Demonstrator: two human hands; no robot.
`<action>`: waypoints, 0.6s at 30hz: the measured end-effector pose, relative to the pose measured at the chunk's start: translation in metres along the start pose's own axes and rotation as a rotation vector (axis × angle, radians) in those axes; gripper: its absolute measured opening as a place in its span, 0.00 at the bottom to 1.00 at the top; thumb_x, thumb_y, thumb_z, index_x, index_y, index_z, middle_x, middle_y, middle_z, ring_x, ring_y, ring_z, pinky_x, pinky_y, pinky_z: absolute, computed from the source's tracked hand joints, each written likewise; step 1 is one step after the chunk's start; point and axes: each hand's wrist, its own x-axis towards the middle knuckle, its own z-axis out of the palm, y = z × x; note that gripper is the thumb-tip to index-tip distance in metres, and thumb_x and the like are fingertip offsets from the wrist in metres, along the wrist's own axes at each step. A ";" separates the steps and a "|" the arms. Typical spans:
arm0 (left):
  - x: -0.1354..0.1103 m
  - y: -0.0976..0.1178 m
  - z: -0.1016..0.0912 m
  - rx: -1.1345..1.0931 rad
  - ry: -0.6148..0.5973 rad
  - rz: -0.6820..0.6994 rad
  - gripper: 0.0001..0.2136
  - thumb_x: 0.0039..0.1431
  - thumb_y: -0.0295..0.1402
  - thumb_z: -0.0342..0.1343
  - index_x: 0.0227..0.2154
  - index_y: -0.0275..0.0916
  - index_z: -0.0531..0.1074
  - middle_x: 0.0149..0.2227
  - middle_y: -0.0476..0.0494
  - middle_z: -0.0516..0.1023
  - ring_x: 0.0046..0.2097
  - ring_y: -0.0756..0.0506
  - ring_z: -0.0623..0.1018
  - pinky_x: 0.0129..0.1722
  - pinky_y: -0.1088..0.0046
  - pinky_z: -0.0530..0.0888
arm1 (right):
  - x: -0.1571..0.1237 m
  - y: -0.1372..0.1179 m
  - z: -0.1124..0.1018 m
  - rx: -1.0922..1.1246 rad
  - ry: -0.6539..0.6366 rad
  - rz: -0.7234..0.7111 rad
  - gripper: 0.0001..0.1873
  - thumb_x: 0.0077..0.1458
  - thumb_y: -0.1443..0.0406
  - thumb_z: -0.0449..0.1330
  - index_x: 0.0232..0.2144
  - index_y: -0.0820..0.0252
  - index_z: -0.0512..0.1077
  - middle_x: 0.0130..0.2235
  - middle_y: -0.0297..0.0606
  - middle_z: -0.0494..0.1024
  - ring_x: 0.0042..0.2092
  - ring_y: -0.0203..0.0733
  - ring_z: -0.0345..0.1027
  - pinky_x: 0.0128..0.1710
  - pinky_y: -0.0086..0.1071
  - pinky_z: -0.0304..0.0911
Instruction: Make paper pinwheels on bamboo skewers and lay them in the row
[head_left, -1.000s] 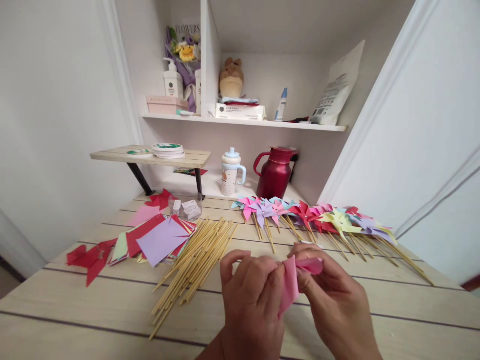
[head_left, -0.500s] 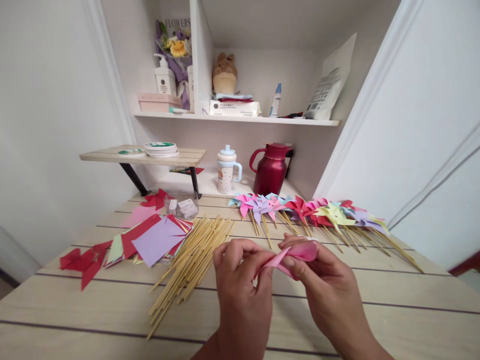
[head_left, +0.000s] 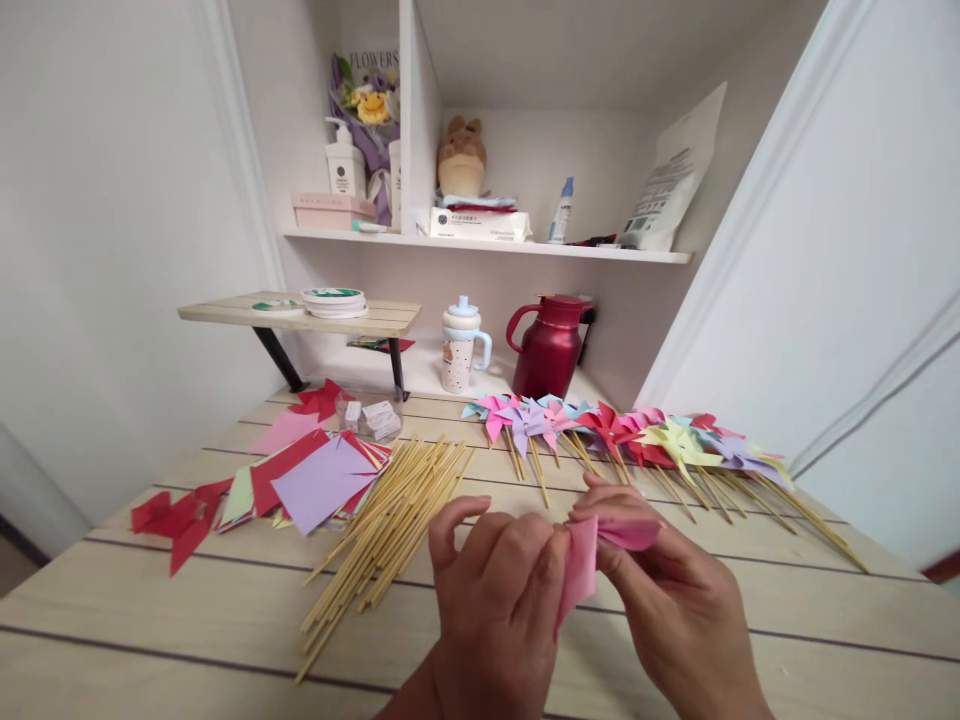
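Observation:
A pink piece of paper [head_left: 579,572], folded and curled, is held between my two hands above the table's front half. My left hand [head_left: 499,590] pinches its left side, with the little finger raised. On the other side my right hand [head_left: 667,590] grips the paper between thumb and fingers, and a curled pink flap sticks out over that hand. The paper's centre is partly hidden by fingers. Left of my hands lies a pile of thin wooden sticks [head_left: 390,540]. Beyond them, finished paper pinwheels [head_left: 611,425] on sticks lie in a row of several colours.
Coloured paper sheets [head_left: 322,485] and red folded pieces [head_left: 180,520] lie at left, near a clear box [head_left: 371,415] of small white packs. A spotted cup [head_left: 459,350] and a red jug [head_left: 551,350] stand at the back. A small raised stand [head_left: 390,318] holds tape rolls [head_left: 334,303].
My left hand has turned, and the paper's near flap now hangs down between my hands. The view has shifted slightly, so the surroundings appear a little lower and further right.

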 end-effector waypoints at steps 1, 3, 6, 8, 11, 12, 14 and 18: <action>0.000 0.000 -0.001 -0.004 -0.009 0.009 0.10 0.62 0.20 0.53 0.36 0.40 0.75 0.31 0.54 0.80 0.30 0.54 0.77 0.50 0.69 0.62 | 0.001 -0.002 0.000 -0.006 -0.017 -0.031 0.06 0.58 0.68 0.63 0.34 0.50 0.78 0.35 0.35 0.78 0.43 0.44 0.72 0.49 0.39 0.67; 0.000 0.001 -0.002 -0.013 -0.023 0.015 0.11 0.61 0.19 0.52 0.36 0.41 0.75 0.31 0.55 0.80 0.30 0.54 0.77 0.49 0.70 0.63 | 0.001 -0.004 0.001 -0.028 -0.032 -0.066 0.07 0.59 0.69 0.61 0.33 0.51 0.76 0.34 0.34 0.76 0.41 0.43 0.71 0.48 0.39 0.66; -0.001 0.002 -0.002 -0.031 -0.008 0.000 0.12 0.61 0.17 0.51 0.36 0.41 0.74 0.31 0.55 0.80 0.29 0.55 0.76 0.48 0.71 0.64 | 0.001 -0.006 0.002 -0.086 -0.041 -0.087 0.07 0.60 0.70 0.59 0.34 0.51 0.74 0.34 0.35 0.75 0.41 0.44 0.69 0.45 0.38 0.65; -0.003 0.004 0.001 -0.044 -0.001 -0.011 0.12 0.61 0.17 0.51 0.36 0.40 0.74 0.31 0.55 0.79 0.29 0.55 0.76 0.49 0.71 0.63 | -0.001 -0.005 0.002 -0.107 -0.043 -0.105 0.07 0.60 0.70 0.59 0.35 0.52 0.74 0.33 0.35 0.75 0.41 0.44 0.68 0.43 0.38 0.64; -0.007 0.006 0.006 -0.049 0.028 -0.088 0.10 0.60 0.19 0.55 0.36 0.41 0.76 0.29 0.54 0.77 0.30 0.54 0.75 0.48 0.69 0.64 | -0.003 -0.003 0.003 -0.099 -0.022 -0.119 0.08 0.60 0.71 0.59 0.36 0.52 0.74 0.34 0.36 0.75 0.42 0.45 0.68 0.42 0.38 0.64; -0.007 0.006 0.007 -0.055 0.047 -0.135 0.09 0.59 0.20 0.57 0.35 0.42 0.76 0.29 0.53 0.76 0.31 0.52 0.75 0.47 0.68 0.65 | -0.003 -0.003 0.003 -0.084 -0.007 -0.117 0.08 0.60 0.71 0.59 0.36 0.52 0.74 0.35 0.36 0.75 0.42 0.45 0.69 0.42 0.38 0.65; -0.008 0.007 0.010 -0.085 0.083 -0.227 0.09 0.56 0.21 0.60 0.33 0.43 0.78 0.30 0.51 0.75 0.34 0.49 0.74 0.43 0.68 0.68 | -0.003 -0.002 0.004 -0.044 0.027 -0.110 0.09 0.59 0.71 0.60 0.36 0.52 0.75 0.36 0.37 0.75 0.44 0.46 0.69 0.42 0.39 0.66; -0.007 0.003 0.013 -0.195 0.037 -0.360 0.10 0.53 0.19 0.61 0.30 0.43 0.79 0.32 0.48 0.74 0.36 0.47 0.74 0.37 0.69 0.72 | -0.002 0.002 0.006 0.039 0.038 -0.051 0.07 0.58 0.69 0.62 0.35 0.51 0.76 0.37 0.37 0.76 0.43 0.45 0.71 0.40 0.37 0.69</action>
